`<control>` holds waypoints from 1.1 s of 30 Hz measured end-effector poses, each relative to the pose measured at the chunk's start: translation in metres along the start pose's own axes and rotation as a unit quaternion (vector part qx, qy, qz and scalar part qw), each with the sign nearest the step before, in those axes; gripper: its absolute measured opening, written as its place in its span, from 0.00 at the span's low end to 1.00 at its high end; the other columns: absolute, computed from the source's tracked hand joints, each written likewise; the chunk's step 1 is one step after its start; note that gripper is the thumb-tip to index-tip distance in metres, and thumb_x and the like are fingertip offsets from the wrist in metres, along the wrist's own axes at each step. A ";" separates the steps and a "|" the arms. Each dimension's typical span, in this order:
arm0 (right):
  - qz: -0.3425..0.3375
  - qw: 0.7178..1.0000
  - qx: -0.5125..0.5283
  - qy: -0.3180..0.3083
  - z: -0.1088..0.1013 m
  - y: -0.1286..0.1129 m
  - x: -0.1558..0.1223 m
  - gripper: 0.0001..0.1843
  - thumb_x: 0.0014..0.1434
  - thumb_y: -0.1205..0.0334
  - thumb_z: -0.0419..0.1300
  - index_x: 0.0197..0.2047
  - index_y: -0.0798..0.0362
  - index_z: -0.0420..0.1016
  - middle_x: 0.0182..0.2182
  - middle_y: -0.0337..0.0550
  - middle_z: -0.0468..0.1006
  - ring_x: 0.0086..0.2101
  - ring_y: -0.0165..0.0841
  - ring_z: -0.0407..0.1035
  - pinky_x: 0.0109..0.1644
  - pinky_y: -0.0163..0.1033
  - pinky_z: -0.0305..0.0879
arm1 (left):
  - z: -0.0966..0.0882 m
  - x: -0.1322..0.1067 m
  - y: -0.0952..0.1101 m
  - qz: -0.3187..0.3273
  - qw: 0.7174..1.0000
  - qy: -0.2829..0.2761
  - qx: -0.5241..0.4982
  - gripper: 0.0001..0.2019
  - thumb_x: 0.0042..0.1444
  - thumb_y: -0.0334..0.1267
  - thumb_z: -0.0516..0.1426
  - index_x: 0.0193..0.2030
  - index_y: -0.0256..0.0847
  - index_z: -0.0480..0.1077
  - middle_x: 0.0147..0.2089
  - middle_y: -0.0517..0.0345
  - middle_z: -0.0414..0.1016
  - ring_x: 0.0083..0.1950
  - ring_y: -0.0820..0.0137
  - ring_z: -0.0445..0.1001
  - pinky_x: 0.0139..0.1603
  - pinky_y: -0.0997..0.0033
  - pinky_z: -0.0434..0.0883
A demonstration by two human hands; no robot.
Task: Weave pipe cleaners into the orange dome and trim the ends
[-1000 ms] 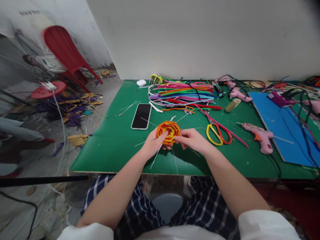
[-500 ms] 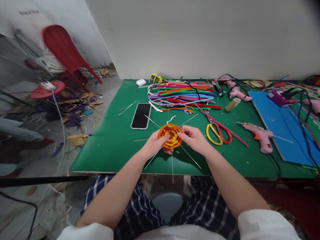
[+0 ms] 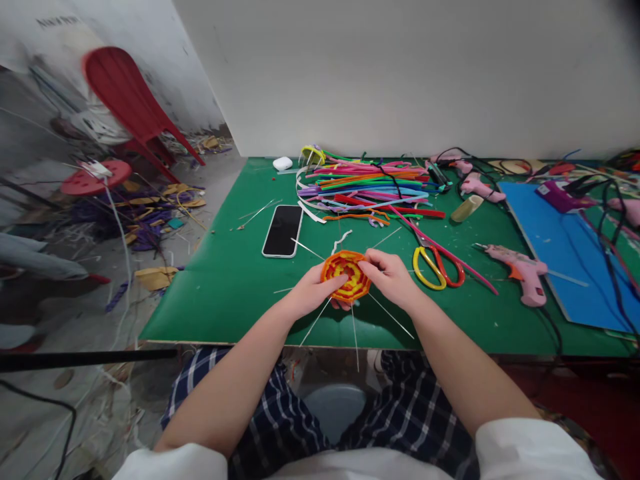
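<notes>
Between my hands is an orange, red and yellow woven disc point(image 3: 357, 291), wound in rings around thin pale spokes that stick out on all sides. My left hand point(image 3: 316, 291) grips its left side, thumb across the front and fingertips showing below the lower edge. At the upper right edge, my right hand point(image 3: 389, 272) pinches the rim between thumb and fingers. What lies behind the disc is hidden. A short white twisted strand point(image 3: 342, 240) lies just beyond the disc's top edge.
On the green table point(image 3: 210, 300) lie a phone point(image 3: 283, 231), a heap of coloured pipe cleaners point(image 3: 370, 183) and scissors point(image 3: 429, 268) with yellow and red handles. Further right are a pink glue gun point(image 3: 523, 267), a blue board point(image 3: 565, 253) and black cables. A white panel point(image 3: 400, 80) stands behind.
Both hands and the woven disc have shifted slightly right and toward me. The disc has turned a little, so its spokes point in slightly different directions.
</notes>
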State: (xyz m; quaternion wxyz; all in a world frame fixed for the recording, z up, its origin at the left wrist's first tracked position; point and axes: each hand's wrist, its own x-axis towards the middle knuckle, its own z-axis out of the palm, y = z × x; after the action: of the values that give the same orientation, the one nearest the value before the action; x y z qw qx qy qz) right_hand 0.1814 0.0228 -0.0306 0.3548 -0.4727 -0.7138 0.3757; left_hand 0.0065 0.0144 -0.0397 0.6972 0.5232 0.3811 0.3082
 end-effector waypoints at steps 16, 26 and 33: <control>-0.017 1.000 0.009 0.024 0.006 0.002 0.000 0.12 0.56 0.57 0.49 0.25 0.53 0.64 0.22 0.35 0.62 0.23 0.25 0.56 0.27 0.32 0.52 | 0.000 0.004 -0.006 0.005 0.999 0.045 -0.013 0.17 0.54 0.45 0.52 0.46 0.38 0.63 0.27 0.57 0.74 0.22 0.70 0.73 0.18 0.75 0.67; 0.009 0.999 0.033 0.028 0.008 0.004 0.001 0.13 0.55 0.54 0.51 0.24 0.53 0.64 0.21 0.35 0.62 0.23 0.25 0.56 0.26 0.32 0.53 | -0.003 0.004 -0.009 0.034 0.993 0.105 0.042 0.14 0.54 0.40 0.50 0.44 0.37 0.67 0.31 0.58 0.73 0.29 0.74 0.71 0.28 0.77 0.69; 0.081 0.987 0.127 -0.062 0.007 0.004 0.002 0.16 0.49 0.50 0.57 0.38 0.51 0.69 0.29 0.37 0.71 0.28 0.29 0.65 0.28 0.33 0.62 | -0.002 0.001 -0.003 0.044 0.992 0.111 0.049 0.19 0.54 0.43 0.50 0.51 0.36 0.63 0.31 0.57 0.73 0.24 0.74 0.70 0.21 0.76 0.68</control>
State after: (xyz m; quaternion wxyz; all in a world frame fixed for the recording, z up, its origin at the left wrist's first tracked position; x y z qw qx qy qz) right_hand 0.1760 0.0245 -0.0374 0.3355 -0.4561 -0.6401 0.5193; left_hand 0.0059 0.0156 -0.0433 0.6098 0.5356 0.4476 0.3754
